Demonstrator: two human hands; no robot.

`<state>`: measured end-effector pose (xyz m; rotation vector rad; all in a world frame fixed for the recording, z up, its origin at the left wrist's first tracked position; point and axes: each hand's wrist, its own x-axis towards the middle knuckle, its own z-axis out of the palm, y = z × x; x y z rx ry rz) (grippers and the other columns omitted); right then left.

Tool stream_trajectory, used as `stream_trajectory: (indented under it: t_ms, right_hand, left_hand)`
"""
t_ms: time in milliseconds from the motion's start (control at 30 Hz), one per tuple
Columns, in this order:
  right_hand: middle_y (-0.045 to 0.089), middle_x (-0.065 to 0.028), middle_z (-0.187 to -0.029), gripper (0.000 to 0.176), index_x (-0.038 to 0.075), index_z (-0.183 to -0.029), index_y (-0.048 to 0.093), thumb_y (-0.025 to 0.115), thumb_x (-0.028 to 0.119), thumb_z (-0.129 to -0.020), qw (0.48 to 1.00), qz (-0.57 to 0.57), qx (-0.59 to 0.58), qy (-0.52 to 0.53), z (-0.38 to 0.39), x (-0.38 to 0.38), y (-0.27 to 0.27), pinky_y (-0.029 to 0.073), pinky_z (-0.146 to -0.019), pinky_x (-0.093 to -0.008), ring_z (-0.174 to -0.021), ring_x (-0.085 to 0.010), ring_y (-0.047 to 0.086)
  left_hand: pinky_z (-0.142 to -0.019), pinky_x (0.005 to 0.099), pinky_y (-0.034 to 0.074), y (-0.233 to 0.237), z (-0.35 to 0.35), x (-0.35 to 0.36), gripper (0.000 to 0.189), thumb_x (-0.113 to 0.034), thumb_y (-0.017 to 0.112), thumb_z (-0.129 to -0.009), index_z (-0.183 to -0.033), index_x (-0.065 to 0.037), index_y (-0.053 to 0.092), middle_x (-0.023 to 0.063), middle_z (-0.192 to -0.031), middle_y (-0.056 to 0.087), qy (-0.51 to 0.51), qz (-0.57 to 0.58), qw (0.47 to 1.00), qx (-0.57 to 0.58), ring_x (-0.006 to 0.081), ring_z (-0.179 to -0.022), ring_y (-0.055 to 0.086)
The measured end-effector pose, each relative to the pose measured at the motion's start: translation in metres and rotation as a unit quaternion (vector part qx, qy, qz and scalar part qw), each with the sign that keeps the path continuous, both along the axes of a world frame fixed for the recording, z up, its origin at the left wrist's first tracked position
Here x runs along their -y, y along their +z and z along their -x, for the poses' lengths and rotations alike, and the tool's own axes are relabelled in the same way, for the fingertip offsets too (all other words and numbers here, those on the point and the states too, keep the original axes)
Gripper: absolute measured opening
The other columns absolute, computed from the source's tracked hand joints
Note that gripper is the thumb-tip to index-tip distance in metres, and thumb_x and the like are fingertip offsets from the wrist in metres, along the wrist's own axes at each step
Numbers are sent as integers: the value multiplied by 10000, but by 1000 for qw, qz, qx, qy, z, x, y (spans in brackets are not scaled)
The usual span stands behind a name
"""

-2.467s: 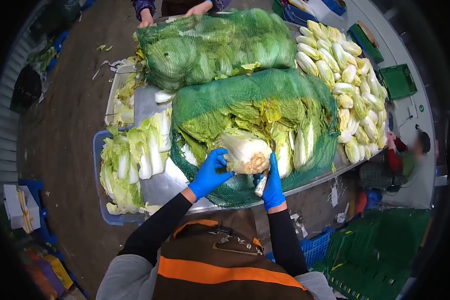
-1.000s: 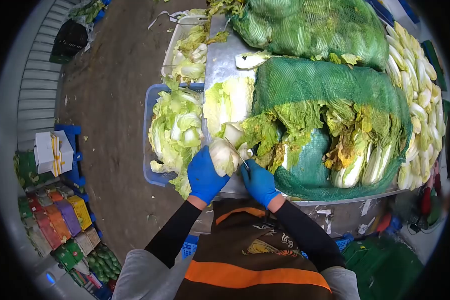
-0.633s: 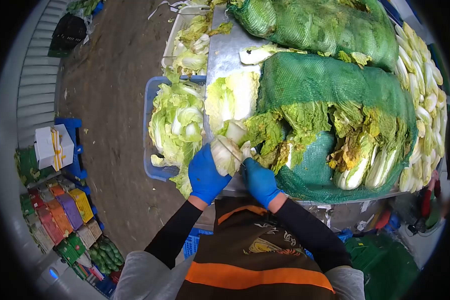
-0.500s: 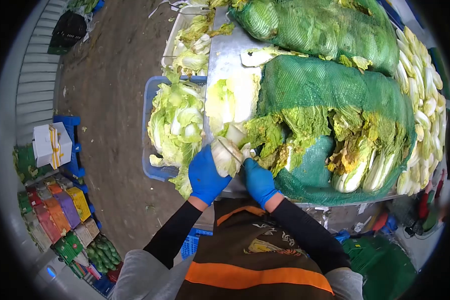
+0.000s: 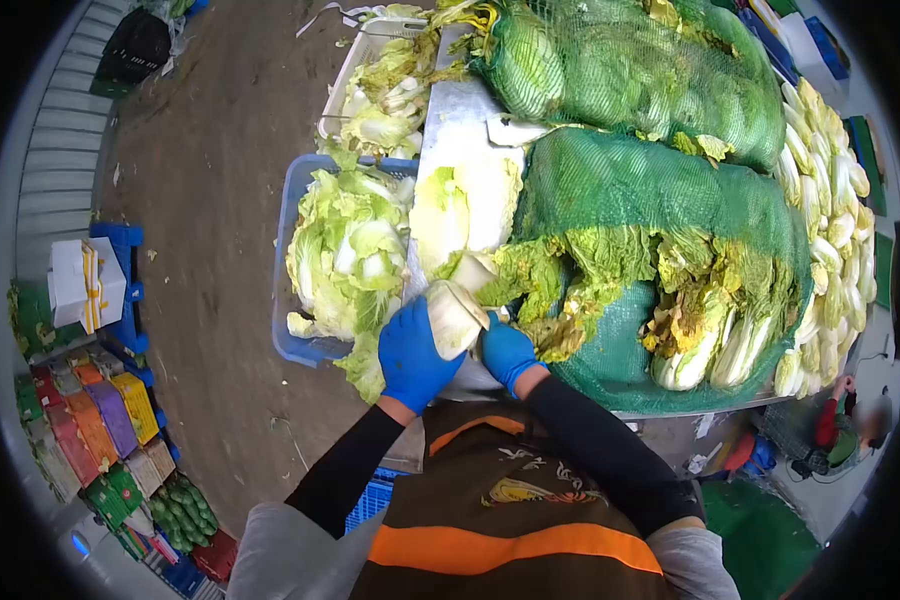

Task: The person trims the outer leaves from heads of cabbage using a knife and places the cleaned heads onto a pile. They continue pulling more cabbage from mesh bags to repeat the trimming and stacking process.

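Observation:
My left hand [image 5: 412, 355], in a blue glove, is wrapped round the pale base of a napa cabbage [image 5: 452, 328] at the near edge of the metal table. My right hand [image 5: 509, 354], also blue-gloved, is closed beside the cabbage's right side. It grips a knife, whose thin blade lies against the cabbage base and barely shows; the handle is hidden in the glove. Loose cabbage leaves [image 5: 467, 205] lie just beyond. To the right, an opened green mesh sack [image 5: 610, 180] holds several cabbages with yellowed, wilted outer leaves.
A blue basket [image 5: 283, 270] heaped with leaves stands left of the table, a white crate [image 5: 342, 85] of trimmings behind it. Another full mesh sack [image 5: 650, 75] lies at the back. Trimmed cabbages [image 5: 825, 220] are piled at right. A person [image 5: 850, 425] is at far right.
The knife blade showed plainly across the cabbage base earlier; now it is hard to see. The cabbage has turned slightly in my left hand. The whole view has shifted a little.

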<state>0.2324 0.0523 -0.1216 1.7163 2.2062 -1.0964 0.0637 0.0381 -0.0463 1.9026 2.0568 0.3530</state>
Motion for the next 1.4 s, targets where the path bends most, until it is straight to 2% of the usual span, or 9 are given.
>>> stream_trajectory:
  t_ms: [200, 433, 500, 700, 800, 867, 1167, 1300, 1400]
  right_hand:
    - [670, -211, -856, 236, 24, -1104, 494, 415, 129, -908, 997, 31, 53, 36, -8, 1, 20, 526, -658, -484, -771, -371, 673]
    - [633, -282, -850, 257, 35, -1012, 555, 478, 255, -905, 998, -20, -53, 14, 27, -59, -8, 479, -721, -558, -794, -462, 623]
    - [648, -218, -784, 326, 19, -992, 600, 537, 328, -909, 982, -92, -164, 18, 51, -105, -14, 501, -642, -496, -699, -389, 645]
    - [607, -20, -779, 490, 25, -1115, 596, 630, 455, -883, 789, 324, -479, -208, 17, -108, 152, 417, -472, -226, -510, -66, 500]
    - [593, 10, -846, 509, 40, -1254, 529, 710, 297, -854, 880, 82, -430, -183, 17, -52, 116, 403, -561, -182, -620, -17, 479]
    - [617, -24, -960, 526, 41, -1274, 521, 735, 219, -827, 856, 168, -433, -228, 5, -46, 132, 444, -694, -232, -753, -69, 505]
    - [600, -121, -1165, 440, 6, -1259, 505, 638, 77, -846, 880, -73, -463, -79, 8, -6, 100, 466, -857, -297, -983, -146, 574]
    - [675, -92, -905, 303, 1, -1128, 589, 643, 84, -842, 884, 38, -400, -238, -4, 4, 50, 499, -726, -301, -791, -152, 623]
    - [665, -81, -937, 289, -23, -1135, 579, 638, 89, -875, 929, -29, -351, -112, -34, 18, 14, 487, -705, -258, -811, -103, 602]
  left_hand:
    - [-944, 362, 455, 26, 95, -32, 855, -417, 865, -602, -1261, -18, 494, 152, -1165, 606, 6, 211, 923, 322, 250, -1100, 580]
    - [-1007, 356, 416, 67, 131, 38, 791, -135, 839, -648, -1325, 2, 454, 99, -1236, 566, 168, 82, 761, 621, 199, -1150, 538]
    - [-1017, 373, 410, 63, 112, 51, 865, -133, 852, -627, -1357, -2, 406, 113, -1255, 545, 186, 62, 759, 621, 218, -1178, 519]
    - [-1067, 397, 357, 30, 22, 53, 1245, -285, 933, -525, -1454, -23, 147, 133, -1415, 346, 235, -107, 749, 611, 261, -1284, 401]
    - [-1097, 378, 299, 16, 13, 45, 963, -308, 824, -711, -1413, -14, 234, 127, -1390, 366, 139, -72, 741, 653, 242, -1293, 381]
    - [-1062, 338, 333, 34, 8, 42, 659, -309, 674, -867, -1355, -5, 352, 115, -1307, 452, 177, -34, 683, 707, 206, -1258, 413]
    - [-1012, 283, 372, 49, 10, 39, 421, -290, 523, -979, -1294, -11, 518, 86, -1279, 525, 274, -6, 726, 631, 147, -1179, 471]
    - [-1009, 288, 376, 35, 43, 57, 420, -306, 458, -1006, -1309, -20, 506, 79, -1261, 536, 288, -7, 712, 640, 144, -1161, 487]
    - [-963, 305, 417, 31, 64, 65, 433, -284, 544, -966, -1300, -14, 492, 96, -1234, 547, 281, -68, 806, 516, 170, -1105, 528]
